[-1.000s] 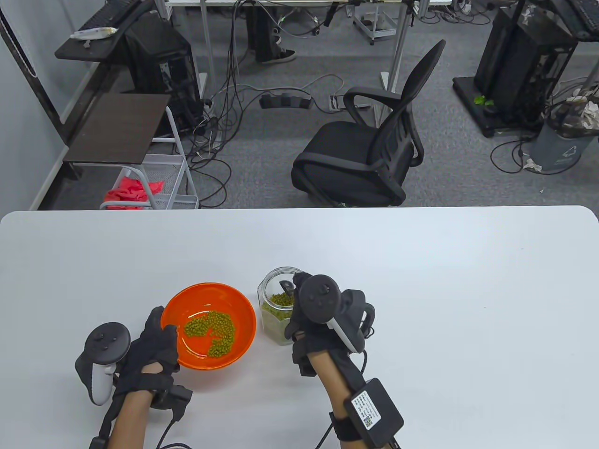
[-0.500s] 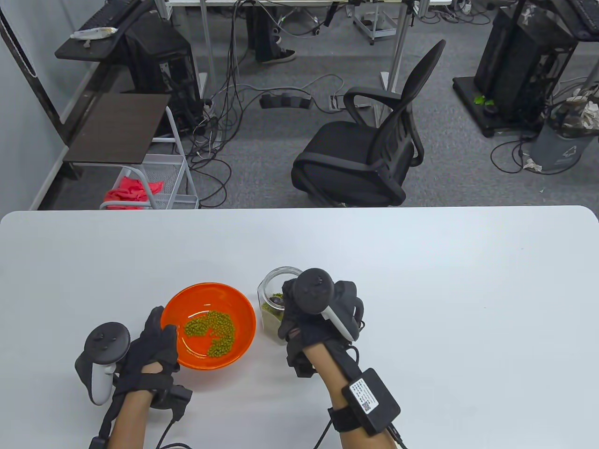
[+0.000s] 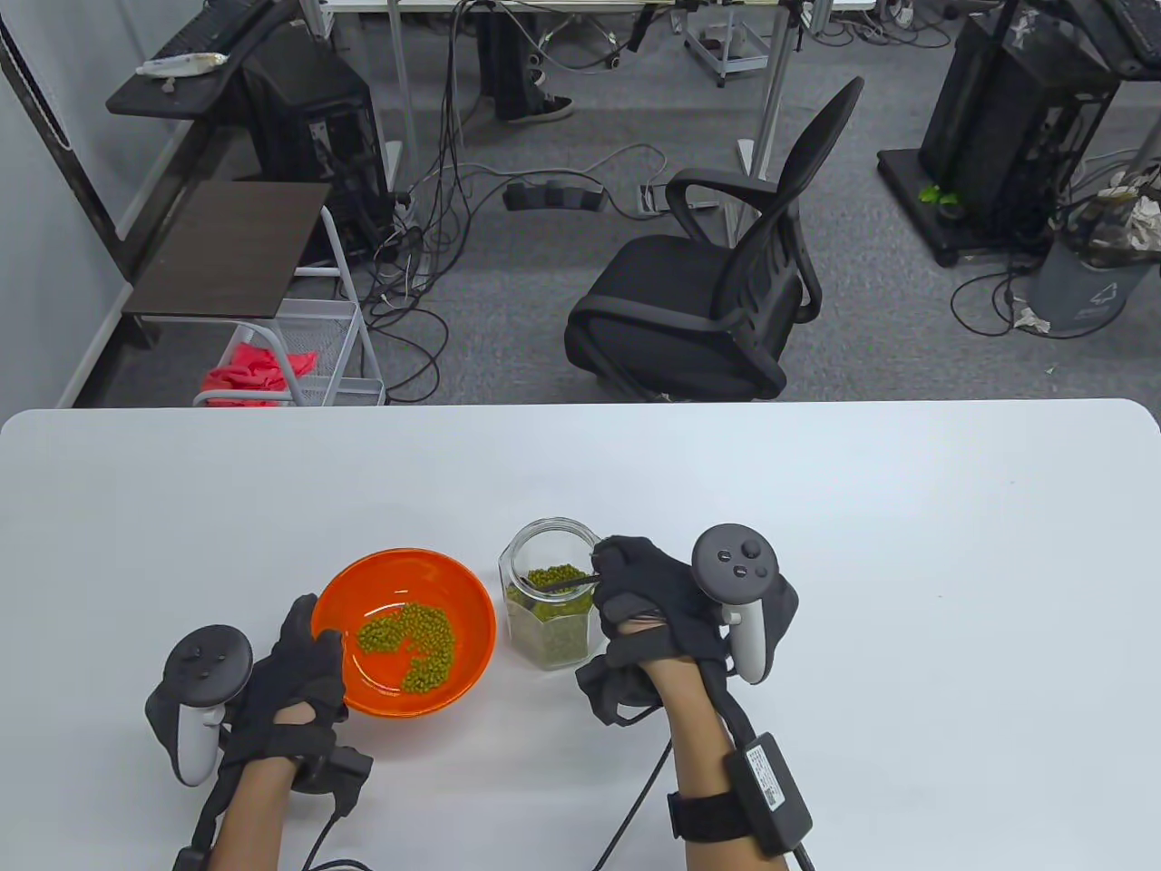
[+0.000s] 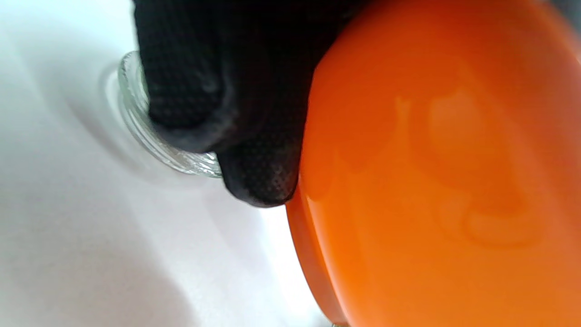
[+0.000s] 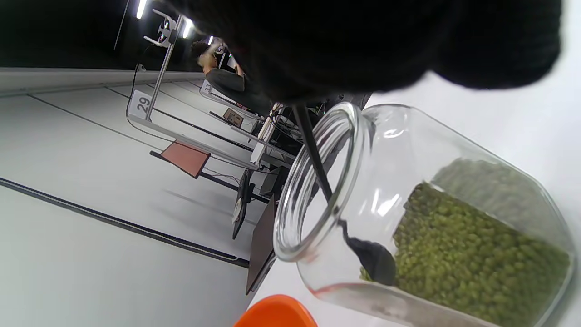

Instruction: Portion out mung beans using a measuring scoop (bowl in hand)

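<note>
Orange plastic catches the eye first: a bowl (image 3: 405, 632) sits on the white table (image 3: 816, 544) toward its near edge, left of centre, with a patch of green mung beans (image 3: 410, 645) lying in its bottom. The left hand (image 3: 290, 699) grips the bowl at its near-left rim, thumb over the edge and fingers curled under the outside wall; the left wrist view shows a gloved fingertip (image 4: 258, 181) pressed against the glossy orange underside. A tracker (image 3: 195, 699) rides on the back of that hand.

Just right of the bowl, close beside it but apart, stands a clear glass jar (image 3: 551, 608), upright and open-topped, roughly half full of mung beans. A dark measuring scoop (image 5: 370, 259) reaches down through the jar's mouth, its thin handle slanting over the rim and its small bowl touching the top of the beans.

Farther right, the right hand (image 3: 648, 603) is closed around the scoop's handle beside the jar's right rim, fingers curled, with its own tracker (image 3: 739, 590) on the back of the hand.

Beyond the table's far edge stands a black office chair (image 3: 717, 290) on grey carpet.
</note>
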Motion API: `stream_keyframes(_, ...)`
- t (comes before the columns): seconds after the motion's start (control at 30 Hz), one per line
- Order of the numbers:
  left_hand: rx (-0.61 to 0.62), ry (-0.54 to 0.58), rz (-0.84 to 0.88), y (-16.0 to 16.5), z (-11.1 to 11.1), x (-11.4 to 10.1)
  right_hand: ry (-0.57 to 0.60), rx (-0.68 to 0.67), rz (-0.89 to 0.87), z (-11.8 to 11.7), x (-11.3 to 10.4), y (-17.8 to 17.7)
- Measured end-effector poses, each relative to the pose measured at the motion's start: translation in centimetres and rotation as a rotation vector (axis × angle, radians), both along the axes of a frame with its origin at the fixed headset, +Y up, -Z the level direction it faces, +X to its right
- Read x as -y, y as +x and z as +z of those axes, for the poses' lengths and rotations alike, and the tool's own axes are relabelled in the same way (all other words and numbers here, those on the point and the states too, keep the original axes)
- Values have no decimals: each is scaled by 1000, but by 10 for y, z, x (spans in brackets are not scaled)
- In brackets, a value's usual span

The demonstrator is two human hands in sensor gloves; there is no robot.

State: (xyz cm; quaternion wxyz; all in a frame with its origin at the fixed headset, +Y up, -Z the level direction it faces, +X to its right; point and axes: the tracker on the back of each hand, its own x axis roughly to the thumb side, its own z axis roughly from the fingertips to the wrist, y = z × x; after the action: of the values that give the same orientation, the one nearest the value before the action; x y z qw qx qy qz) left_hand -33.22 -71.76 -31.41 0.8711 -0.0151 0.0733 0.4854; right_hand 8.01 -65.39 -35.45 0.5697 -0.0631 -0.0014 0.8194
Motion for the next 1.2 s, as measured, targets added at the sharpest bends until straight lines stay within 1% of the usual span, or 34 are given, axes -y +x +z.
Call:
stream_keyframes(0.23,-7,0,-5,-1,0,0,-3,31,-133,8,6,17)
stream_keyframes(0.4,-3,1,-10,0,0,0,-35,10,-255,11,15,24)
stream_keyframes(0.9,-1,-4,-16,2,-1,2,-49,27,-351,12,26,36)
stream_keyframes(1.2,-1,-4,-16,3,0,2,-55,25,-417,15,25,47)
